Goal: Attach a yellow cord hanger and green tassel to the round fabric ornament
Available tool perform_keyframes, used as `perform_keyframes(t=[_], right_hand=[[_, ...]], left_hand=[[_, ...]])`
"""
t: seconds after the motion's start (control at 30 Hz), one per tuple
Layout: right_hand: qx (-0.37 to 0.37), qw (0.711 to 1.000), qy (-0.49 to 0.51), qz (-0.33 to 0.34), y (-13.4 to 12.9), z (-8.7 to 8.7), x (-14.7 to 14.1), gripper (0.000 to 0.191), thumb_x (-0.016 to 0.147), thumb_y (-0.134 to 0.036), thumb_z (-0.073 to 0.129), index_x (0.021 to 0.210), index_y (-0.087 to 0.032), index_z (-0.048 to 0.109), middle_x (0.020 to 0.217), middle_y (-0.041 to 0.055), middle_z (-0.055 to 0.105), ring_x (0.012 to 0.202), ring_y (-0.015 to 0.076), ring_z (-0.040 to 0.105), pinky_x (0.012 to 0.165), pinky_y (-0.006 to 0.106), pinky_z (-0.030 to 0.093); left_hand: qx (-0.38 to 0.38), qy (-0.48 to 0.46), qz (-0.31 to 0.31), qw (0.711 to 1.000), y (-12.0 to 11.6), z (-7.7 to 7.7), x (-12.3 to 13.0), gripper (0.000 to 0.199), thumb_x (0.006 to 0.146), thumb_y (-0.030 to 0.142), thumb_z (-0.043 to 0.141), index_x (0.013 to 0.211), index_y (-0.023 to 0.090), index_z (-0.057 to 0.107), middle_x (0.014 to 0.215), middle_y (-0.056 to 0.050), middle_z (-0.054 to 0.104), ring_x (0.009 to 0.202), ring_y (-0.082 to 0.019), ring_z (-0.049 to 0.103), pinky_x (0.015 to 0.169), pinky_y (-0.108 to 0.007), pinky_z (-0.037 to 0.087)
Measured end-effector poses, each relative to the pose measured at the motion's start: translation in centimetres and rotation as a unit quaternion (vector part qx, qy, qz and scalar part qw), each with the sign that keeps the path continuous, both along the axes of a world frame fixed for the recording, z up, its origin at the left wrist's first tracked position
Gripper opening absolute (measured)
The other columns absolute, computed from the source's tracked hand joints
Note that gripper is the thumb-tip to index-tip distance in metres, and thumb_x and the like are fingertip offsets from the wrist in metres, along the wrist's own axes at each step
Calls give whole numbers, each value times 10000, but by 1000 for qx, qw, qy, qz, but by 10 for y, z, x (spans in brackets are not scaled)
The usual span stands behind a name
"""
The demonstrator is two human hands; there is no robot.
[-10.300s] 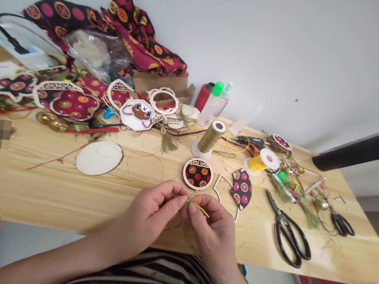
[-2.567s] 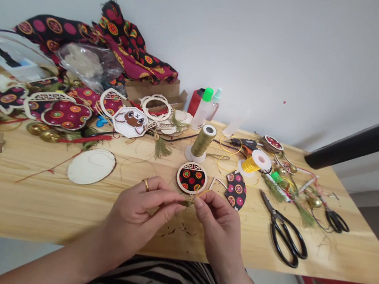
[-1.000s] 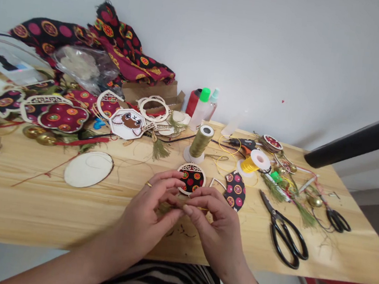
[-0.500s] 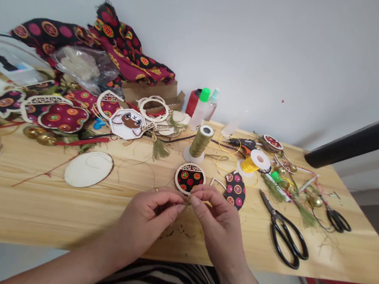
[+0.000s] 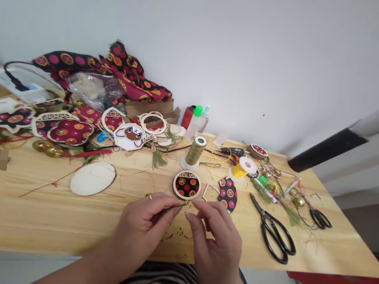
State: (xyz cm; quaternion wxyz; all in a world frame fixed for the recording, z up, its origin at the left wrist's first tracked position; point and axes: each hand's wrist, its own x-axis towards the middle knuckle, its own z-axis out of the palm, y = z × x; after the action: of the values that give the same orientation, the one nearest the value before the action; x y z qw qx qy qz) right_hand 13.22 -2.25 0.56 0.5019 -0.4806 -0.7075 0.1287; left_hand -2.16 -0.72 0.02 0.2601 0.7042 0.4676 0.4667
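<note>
A round wooden-framed pendant (image 5: 187,186) with dark patterned fabric and a fretwork top lies flat on the table just beyond my fingers. A small yellow cord loop (image 5: 187,202) hangs at its lower edge. My left hand (image 5: 146,221) pinches olive-green thread (image 5: 176,205) between thumb and forefinger beside that loop. On the other side, my right hand (image 5: 216,234) has thumb and forefinger apart, its forefinger close to the yellow loop. Whether a fine strand touches that hand is too small to tell. Behind the pendant stands a spool of olive thread (image 5: 195,152).
Large black-handled scissors (image 5: 273,233) lie at right, with smaller scissors (image 5: 320,218) beyond. A yellow cord spool (image 5: 242,168) and a fan-shaped fabric piece (image 5: 228,194) sit nearer. At left are a pale oval disc (image 5: 92,179) and several ornaments; bottles (image 5: 194,124) stand behind.
My right thumb and forefinger have parted and drawn slightly away from the pendant's lower edge, exposing the yellow loop. My left hand keeps its pinch. The camera view has shifted.
</note>
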Motion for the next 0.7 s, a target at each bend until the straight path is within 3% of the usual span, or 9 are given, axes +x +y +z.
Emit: perform_keyframes(t=[0.13, 0.27, 0.4, 0.7], right_hand=[[14, 999, -43, 2, -9, 3, -6, 290, 836, -60, 552, 1101, -161, 612, 820, 43, 601, 691, 131, 589, 601, 224, 491], [29, 998, -52, 9, -20, 9, -7, 225, 858, -61, 525, 996, -172, 664, 814, 50, 585, 695, 128, 591, 595, 217, 488], [66, 996, -52, -13, -34, 11, -8, 161, 851, -64, 546, 838, -163, 672, 757, 43, 566, 653, 123, 568, 581, 215, 478], [133, 990, -43, -21, -48, 8, 3, 165, 811, -14, 580, 857, -156, 652, 766, 60, 600, 680, 141, 575, 617, 244, 495]], left_hand=[[103, 62, 3, 993, -11, 1, -4, 142, 847, 113, 561, 919, 176, 666, 836, -24, 731, 750, -109, 681, 707, -164, 523], [175, 104, 7, 979, -24, 0, -6, 148, 887, 147, 521, 960, 149, 650, 883, -64, 728, 806, -124, 681, 761, -184, 528], [208, 128, 29, 969, -34, 0, -6, 179, 907, 210, 518, 998, 124, 646, 853, -71, 739, 766, -132, 693, 733, -194, 539], [238, 136, 15, 962, -41, 7, 1, 181, 906, 173, 508, 972, 135, 673, 832, -66, 743, 736, -127, 701, 704, -182, 549]])
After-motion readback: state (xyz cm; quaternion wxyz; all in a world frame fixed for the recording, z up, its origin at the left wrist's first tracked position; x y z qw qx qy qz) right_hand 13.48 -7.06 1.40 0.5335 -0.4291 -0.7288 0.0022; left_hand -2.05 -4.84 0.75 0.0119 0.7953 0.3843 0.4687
